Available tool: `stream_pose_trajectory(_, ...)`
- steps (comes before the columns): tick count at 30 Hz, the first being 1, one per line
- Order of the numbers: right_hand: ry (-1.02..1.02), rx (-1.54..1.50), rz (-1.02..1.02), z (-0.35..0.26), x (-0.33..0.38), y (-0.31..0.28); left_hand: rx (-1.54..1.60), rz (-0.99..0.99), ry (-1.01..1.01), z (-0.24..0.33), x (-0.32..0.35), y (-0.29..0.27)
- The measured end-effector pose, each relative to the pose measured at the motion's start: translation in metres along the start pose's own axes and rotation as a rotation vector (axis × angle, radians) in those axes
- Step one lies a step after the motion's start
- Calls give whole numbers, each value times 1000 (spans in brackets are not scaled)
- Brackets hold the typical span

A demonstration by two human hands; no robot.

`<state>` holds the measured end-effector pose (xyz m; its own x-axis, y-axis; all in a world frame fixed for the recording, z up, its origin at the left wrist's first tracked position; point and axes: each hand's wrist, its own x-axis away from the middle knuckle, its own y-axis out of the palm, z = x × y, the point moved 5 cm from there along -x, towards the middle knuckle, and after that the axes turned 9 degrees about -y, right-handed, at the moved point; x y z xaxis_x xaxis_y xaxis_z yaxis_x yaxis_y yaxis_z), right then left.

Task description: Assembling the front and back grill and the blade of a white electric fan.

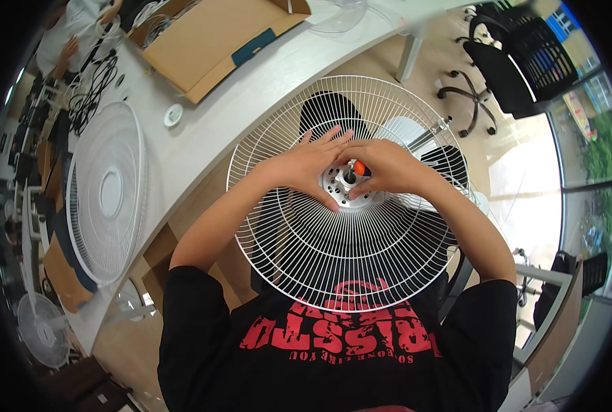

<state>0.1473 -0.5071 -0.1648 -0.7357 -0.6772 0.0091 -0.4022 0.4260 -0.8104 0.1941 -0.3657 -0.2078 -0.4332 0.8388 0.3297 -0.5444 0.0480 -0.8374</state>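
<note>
Fan guard [350,230]: white wire, lying over the person's lap beside the table [206,141]. Left hand [304,165]: fingers spread beside the hub [335,184]. Right hand [392,165]: fingers curled around an orange-ended tool [359,167]. Handling: best kept level, tool square to the hub. Cardboard box [206,51]: open on the table, containing loose cables [159,29].

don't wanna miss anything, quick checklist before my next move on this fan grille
1. Left hand at the wire fan grille's centre: ok, fingers spread.
2. Right hand's grip on the orange-and-blue object: cannot tell, fingers hide it.
3. Hub plate fully visible: not ok, hands cover part.
4. Hub fixings tight: cannot tell.
5. Second fan grille set aside: ok, on the white table.
</note>
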Motion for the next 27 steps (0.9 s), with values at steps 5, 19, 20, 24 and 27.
stream_pose_trajectory(5, 96, -4, 89, 8, 17, -6, -40, -65, 105, 5, -29, -7)
stream_pose_trajectory(19, 223, -114, 261, 32, 80, -37, -16, -123, 362, 33, -106, -12)
stream_pose_trajectory(20, 250, -136, 247, 30, 83, -41, -20, -145, 365, 37, -110, -10)
stream_pose_trajectory(24, 288, -80, 225, 40, 97, -30, -31, -159, 398, 50, -116, -9)
stream_pose_trajectory(27, 316, -81, 237, 40, 104, -27, -112, -166, 418, 56, -121, -9)
